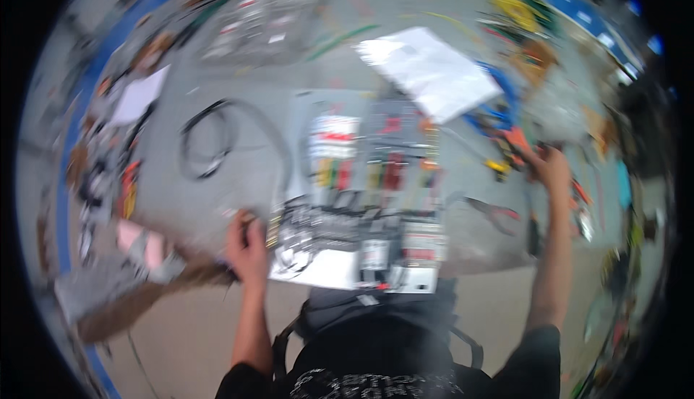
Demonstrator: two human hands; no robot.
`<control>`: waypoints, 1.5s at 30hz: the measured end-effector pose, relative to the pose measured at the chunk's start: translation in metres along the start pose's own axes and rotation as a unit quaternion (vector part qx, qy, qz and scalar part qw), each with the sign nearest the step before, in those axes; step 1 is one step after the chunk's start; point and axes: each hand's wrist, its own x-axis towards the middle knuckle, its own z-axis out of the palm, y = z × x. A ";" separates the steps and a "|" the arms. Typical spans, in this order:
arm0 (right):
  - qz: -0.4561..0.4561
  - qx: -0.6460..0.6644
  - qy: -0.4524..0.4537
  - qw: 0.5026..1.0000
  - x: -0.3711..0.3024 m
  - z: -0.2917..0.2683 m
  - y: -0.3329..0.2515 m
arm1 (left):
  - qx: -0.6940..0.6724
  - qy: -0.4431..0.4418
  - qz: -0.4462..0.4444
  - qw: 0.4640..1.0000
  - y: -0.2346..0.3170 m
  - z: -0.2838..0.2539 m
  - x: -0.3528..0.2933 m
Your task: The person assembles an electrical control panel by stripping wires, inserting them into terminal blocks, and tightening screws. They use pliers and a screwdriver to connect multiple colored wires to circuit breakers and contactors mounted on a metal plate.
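The picture is smeared by motion. My left hand [247, 249] is at the table's front edge, left of the electrical panel, its fingers curled together; anything small in them cannot be made out. My right hand [553, 171] reaches far out to the right, among hand tools with orange-red handles [516, 141]. Its fingers are blurred, so whether they grip a tool is unclear. Between my hands lies the panel, a flat plate [329, 267] bearing rows of grey, white and coloured modules [334, 175] and short wires. Pliers with red handles [499, 215] lie to its right.
A coiled black cable [206, 142] lies left of the panel. White paper sheets [434, 74] overlap its far right corner. Bagged parts [264, 23] are at the back. Yellow wire [515, 12] and a clear plastic bag [557, 106] lie right. A cardboard box [144, 301] stands front left.
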 end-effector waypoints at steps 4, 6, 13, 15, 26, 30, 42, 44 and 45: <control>-0.042 0.149 0.080 0.985 0.028 0.022 0.051 | 0.007 0.028 0.077 0.997 0.008 0.001 0.009; -0.074 0.169 0.070 0.980 0.050 0.034 0.085 | 0.044 0.027 0.126 0.991 0.008 -0.003 -0.003; -0.097 0.195 0.109 0.970 0.004 -0.068 0.040 | -0.149 -0.029 0.056 0.987 0.049 -0.030 -0.012; -0.092 0.204 0.091 0.970 -0.025 -0.099 0.039 | -0.232 -0.079 0.128 0.961 0.089 -0.037 -0.012; -0.017 0.739 0.171 0.652 -0.219 0.011 -0.035 | -0.631 -0.418 0.245 0.605 0.276 -0.031 -0.065; -0.003 0.804 -0.208 0.557 -0.225 0.019 -0.028 | -0.651 -0.364 0.203 0.634 0.298 -0.031 -0.094; -0.158 0.862 -0.128 0.464 -0.229 0.042 -0.048 | -0.139 -0.589 0.134 0.785 0.272 0.087 0.026; -0.174 0.891 -0.155 0.390 -0.228 0.047 -0.052 | -0.018 -0.610 0.184 0.770 0.271 0.121 0.030; -0.183 0.903 -0.170 0.349 -0.227 0.047 -0.056 | 0.047 -0.614 0.208 0.760 0.272 0.132 0.032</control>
